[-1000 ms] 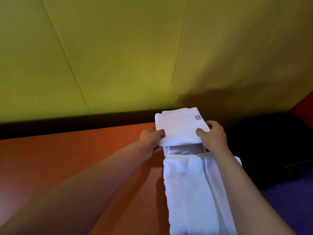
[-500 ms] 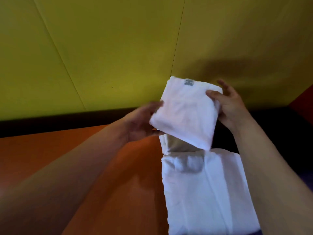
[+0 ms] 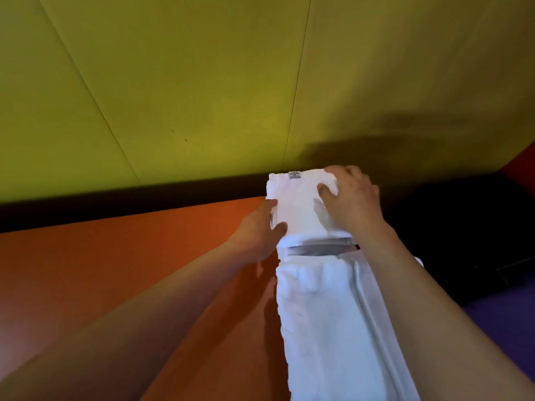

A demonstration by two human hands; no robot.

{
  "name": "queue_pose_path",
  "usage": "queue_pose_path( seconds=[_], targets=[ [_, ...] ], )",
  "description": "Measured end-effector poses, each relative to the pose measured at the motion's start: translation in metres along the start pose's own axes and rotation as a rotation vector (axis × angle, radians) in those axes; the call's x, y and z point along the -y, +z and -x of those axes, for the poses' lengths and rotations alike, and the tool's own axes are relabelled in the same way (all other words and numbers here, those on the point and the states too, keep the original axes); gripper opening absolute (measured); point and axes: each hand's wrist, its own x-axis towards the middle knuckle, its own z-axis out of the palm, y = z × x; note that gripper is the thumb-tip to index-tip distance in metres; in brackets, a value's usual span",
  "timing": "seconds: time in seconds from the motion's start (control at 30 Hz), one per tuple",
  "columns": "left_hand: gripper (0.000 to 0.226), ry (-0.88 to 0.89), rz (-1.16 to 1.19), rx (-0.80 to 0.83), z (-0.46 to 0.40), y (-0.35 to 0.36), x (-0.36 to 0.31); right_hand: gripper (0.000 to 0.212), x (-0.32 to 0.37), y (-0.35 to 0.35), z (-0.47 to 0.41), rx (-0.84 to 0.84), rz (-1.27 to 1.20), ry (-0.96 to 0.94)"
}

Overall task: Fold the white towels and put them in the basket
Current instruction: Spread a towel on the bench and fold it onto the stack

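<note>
A folded white towel (image 3: 298, 204) with a small label at its far edge lies at the far end of the orange table (image 3: 130, 270), near the wall. My left hand (image 3: 260, 230) grips its left near corner, thumb on top. My right hand (image 3: 350, 198) presses on its right side, fingers curled over the far right corner. A second white towel (image 3: 327, 328), folded into a long strip, lies on the table from just behind the folded one toward me, between my forearms. No basket is in view.
A yellow-green panelled wall (image 3: 231, 82) rises behind the table, with a dark strip at its foot. To the right of the table lies a dark black area (image 3: 463, 233) and a purple floor patch (image 3: 506, 328).
The folded towel was lifted and tilted off the table half a second ago; now it is back down flat at the far end, with both hands on it.
</note>
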Motion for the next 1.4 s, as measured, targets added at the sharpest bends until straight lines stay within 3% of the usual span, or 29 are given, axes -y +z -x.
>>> queue_pose_path(
  seconds=[0.13, 0.33, 0.6, 1.0, 1.27, 1.4],
  targets=[
    [0.052, 0.083, -0.097, -0.036, 0.010, -0.001, 0.000, 0.041, -0.009, 0.006, 0.015, 0.139, 0.023, -0.007],
    [0.047, 0.242, -0.353, -0.130, 0.048, -0.028, -0.008, 0.040, 0.016, -0.013, 0.038, -0.065, -0.116, -0.120],
    [0.041, 0.266, -0.549, -0.336, 0.169, -0.092, 0.020, 0.043, 0.117, -0.023, 0.132, -0.079, -0.294, -0.290],
    [0.035, 0.039, -0.558, -0.521, 0.353, -0.179, 0.107, 0.047, 0.266, -0.020, 0.257, 0.040, -0.403, -0.510],
    [0.038, -0.205, -0.477, -0.608, 0.456, -0.220, 0.213, 0.044, 0.377, 0.015, 0.335, 0.214, -0.395, -0.645],
    [0.028, -0.296, -0.470, -0.655, 0.496, -0.236, 0.268, 0.043, 0.434, 0.037, 0.364, 0.291, -0.380, -0.723]
  ],
)
